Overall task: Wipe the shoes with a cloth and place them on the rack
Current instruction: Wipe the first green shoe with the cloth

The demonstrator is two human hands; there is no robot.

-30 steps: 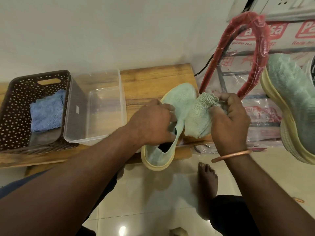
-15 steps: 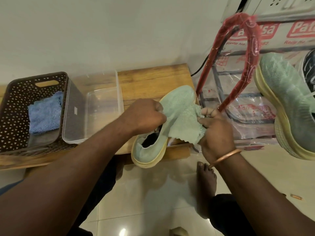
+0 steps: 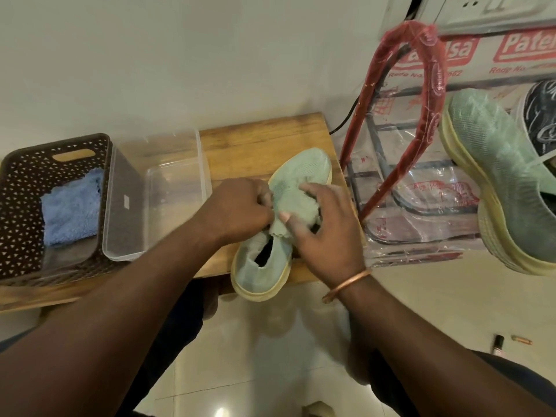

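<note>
Lying in the brown basket (image 3: 24, 206), a blue cloth (image 3: 72, 206); clear tub (image 3: 177, 191) beside.

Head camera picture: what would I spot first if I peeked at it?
In the middle, a pale green shoe lies on the wooden bench: the left hand holds it while the right hand holds a pale green cloth against its top. At the right, a matching shoe sits on the rack with red plastic wrap. At the left, a blue cloth lies in a brown basket.
</note>
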